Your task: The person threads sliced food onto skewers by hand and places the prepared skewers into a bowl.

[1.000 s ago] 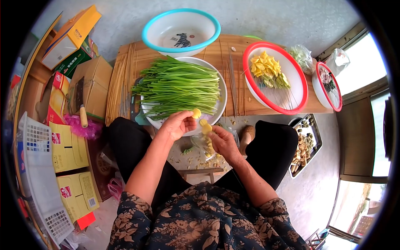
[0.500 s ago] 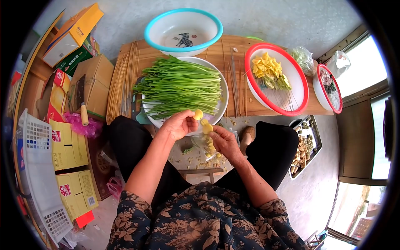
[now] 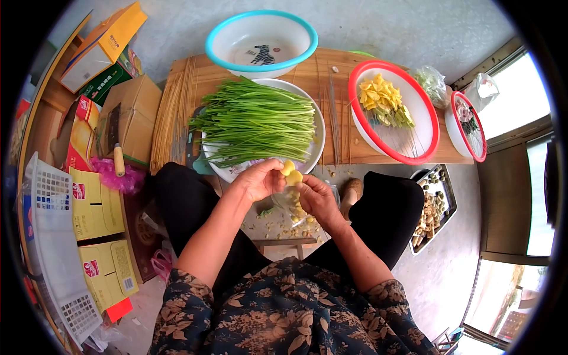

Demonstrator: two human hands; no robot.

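Observation:
My left hand (image 3: pixel 264 180) pinches a thin, round yellow slice (image 3: pixel 287 167), which looks like potato, between thumb and fingertips. Just to its right, my right hand (image 3: pixel 319 201) is closed on a second yellow slice (image 3: pixel 294 178). The two slices touch or overlap; whether a skewer runs through them I cannot make out. Below the hands is a clear plastic bag (image 3: pixel 289 205) with more yellow pieces, partly hidden by my right hand. Beyond the hands, long green chives (image 3: pixel 254 121) lie heaped on a large white plate (image 3: pixel 318 137) on the wooden table.
A red-rimmed basin (image 3: pixel 417 133) holds skewered yellow slices. A blue-rimmed basin (image 3: pixel 236 52) stands at the back. Bamboo skewers (image 3: pixel 168 121) lie on the table's left. A smaller red-rimmed bowl (image 3: pixel 478 145), a floor tray (image 3: pixel 436 222), boxes (image 3: pixel 97 207) and a knife (image 3: pixel 118 155) surround me.
My left hand has moved slightly right, bringing its slice against the one in my right hand. My right hand has barely moved.

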